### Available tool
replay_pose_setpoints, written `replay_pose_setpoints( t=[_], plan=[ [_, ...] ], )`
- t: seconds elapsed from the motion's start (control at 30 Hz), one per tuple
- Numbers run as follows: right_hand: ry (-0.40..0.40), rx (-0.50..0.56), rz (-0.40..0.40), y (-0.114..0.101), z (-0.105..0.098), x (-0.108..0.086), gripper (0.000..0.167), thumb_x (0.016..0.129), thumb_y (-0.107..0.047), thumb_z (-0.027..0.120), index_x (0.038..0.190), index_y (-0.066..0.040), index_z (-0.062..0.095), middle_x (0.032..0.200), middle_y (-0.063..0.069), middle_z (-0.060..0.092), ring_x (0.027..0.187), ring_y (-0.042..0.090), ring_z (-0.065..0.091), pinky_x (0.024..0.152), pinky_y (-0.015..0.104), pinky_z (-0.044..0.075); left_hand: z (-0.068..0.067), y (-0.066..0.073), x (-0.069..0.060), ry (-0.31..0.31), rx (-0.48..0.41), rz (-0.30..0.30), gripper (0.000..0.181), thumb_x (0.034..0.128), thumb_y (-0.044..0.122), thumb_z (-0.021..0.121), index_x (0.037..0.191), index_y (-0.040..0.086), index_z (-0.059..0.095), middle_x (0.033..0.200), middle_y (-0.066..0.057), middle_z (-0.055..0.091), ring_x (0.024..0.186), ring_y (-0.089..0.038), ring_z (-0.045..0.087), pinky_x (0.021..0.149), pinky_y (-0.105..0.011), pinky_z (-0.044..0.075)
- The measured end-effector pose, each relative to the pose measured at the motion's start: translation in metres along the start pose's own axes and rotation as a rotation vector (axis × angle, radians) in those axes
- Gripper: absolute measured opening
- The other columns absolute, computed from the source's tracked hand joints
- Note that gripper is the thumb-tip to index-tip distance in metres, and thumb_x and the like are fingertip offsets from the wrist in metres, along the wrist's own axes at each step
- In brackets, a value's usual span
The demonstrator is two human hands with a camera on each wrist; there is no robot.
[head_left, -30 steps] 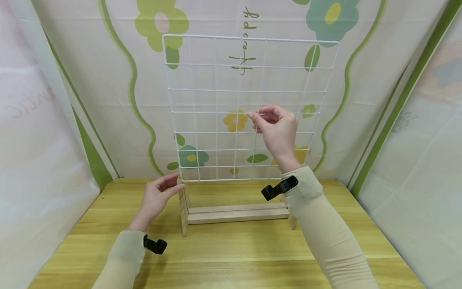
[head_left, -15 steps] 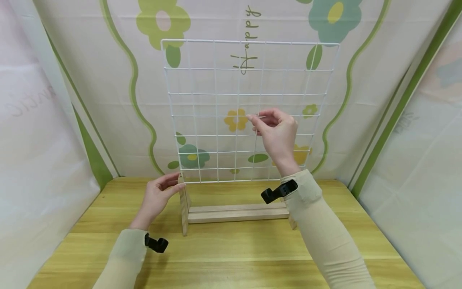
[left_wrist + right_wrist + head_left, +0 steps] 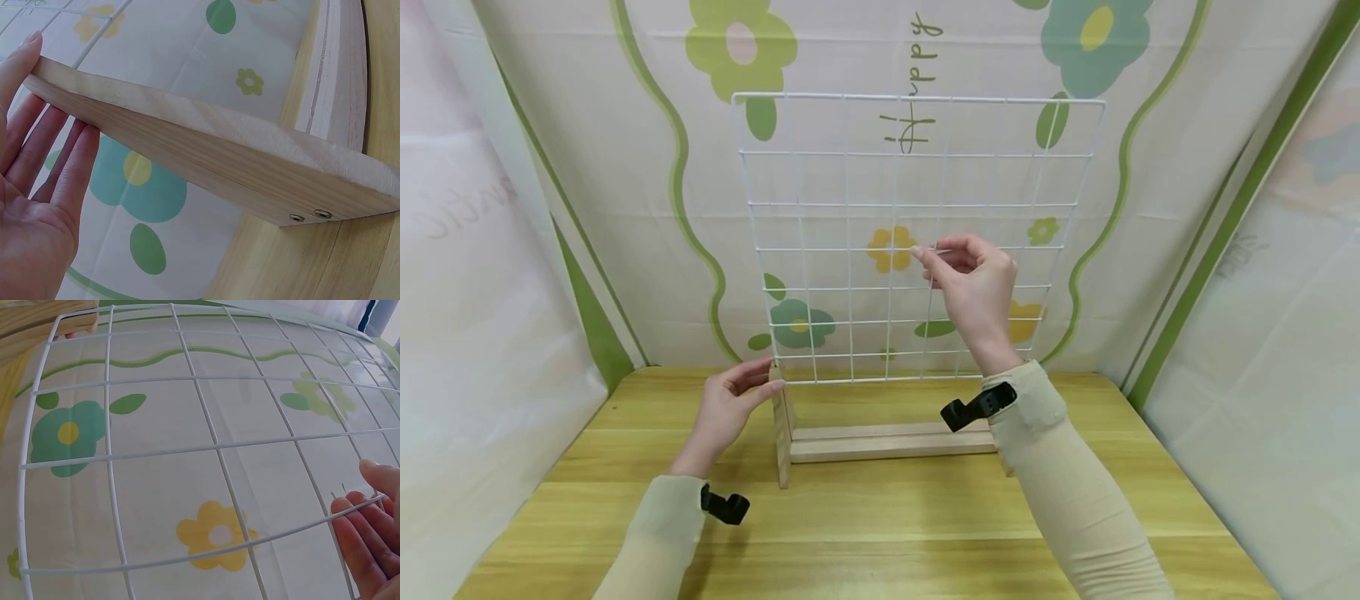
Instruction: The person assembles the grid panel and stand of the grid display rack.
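Observation:
A white wire grid panel (image 3: 890, 288) stands upright in a wooden stand, between two side pieces joined by a low crossbar (image 3: 887, 448). My left hand (image 3: 722, 412) holds the top of the left wooden side piece (image 3: 781, 433), thumb on one side and fingers on the other, also plain in the left wrist view. At the middle of the grid, right of centre, my right hand (image 3: 976, 292) pinches a small thin wire hook (image 3: 377, 497) against the wires. Two short thin prongs show beside the fingertips in the right wrist view; the fingers hide most of it.
The stand rests on a wood-grain table (image 3: 880, 533). A flower-printed cloth (image 3: 827, 50) hangs close behind the grid, and pale cloth walls (image 3: 490, 275) enclose both sides. The right side piece is mostly hidden behind my right forearm.
The grid has tilted, its top edge sinking in the head view, and my right hand has moved slightly down with it. My left hand has stayed on the side piece.

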State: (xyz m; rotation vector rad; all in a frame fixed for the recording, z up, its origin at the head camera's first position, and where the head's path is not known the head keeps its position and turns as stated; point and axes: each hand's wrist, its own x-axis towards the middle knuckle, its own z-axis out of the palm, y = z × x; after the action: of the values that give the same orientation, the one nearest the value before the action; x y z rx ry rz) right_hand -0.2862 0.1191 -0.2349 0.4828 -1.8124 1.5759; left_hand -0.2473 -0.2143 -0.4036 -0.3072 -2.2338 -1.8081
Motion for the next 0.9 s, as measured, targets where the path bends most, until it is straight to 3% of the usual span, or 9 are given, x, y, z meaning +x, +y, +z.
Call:
replay_pose_setpoints(
  t=[0.33, 0.63, 0.9],
  plan=[
    [0.006, 0.001, -0.023, 0.004, 0.001, -0.006, 0.028, 0.084, -0.023, 0.087, 0.089, 0.0, 0.073, 0.075, 0.009, 0.072, 0.063, 0.031, 0.068, 0.061, 0.028, 0.059, 0.0, 0.0, 0.0, 0.003, 0.003, -0.004, 0.05, 0.0935, 0.024, 0.078, 0.136, 0.002, 0.064, 0.123, -0.015, 0.069, 0.109, -0.012, 0.064, 0.089, -0.02, 0.052],
    [0.022, 0.025, 0.004, 0.007, 0.001, -0.015, 0.028, 0.083, -0.022, 0.088, 0.091, 0.0, 0.073, 0.077, 0.01, 0.073, 0.065, 0.037, 0.068, 0.06, 0.028, 0.059, 0.001, 0.001, -0.001, 0.009, -0.005, -0.004, 0.049, 0.0927, 0.024, 0.079, 0.135, 0.003, 0.065, 0.121, -0.013, 0.07, 0.108, -0.012, 0.065, 0.089, -0.02, 0.052],
    [0.05, 0.004, 0.005, 0.01, 0.002, -0.023, 0.024, 0.084, -0.012, 0.086, 0.092, 0.005, 0.071, 0.078, 0.017, 0.072, 0.062, 0.03, 0.067, 0.057, 0.026, 0.057, 0.002, 0.002, -0.002, 0.006, -0.02, -0.01, 0.052, 0.0928, 0.023, 0.079, 0.137, 0.0, 0.062, 0.122, -0.014, 0.069, 0.109, -0.012, 0.065, 0.09, -0.02, 0.052]
  ],
)
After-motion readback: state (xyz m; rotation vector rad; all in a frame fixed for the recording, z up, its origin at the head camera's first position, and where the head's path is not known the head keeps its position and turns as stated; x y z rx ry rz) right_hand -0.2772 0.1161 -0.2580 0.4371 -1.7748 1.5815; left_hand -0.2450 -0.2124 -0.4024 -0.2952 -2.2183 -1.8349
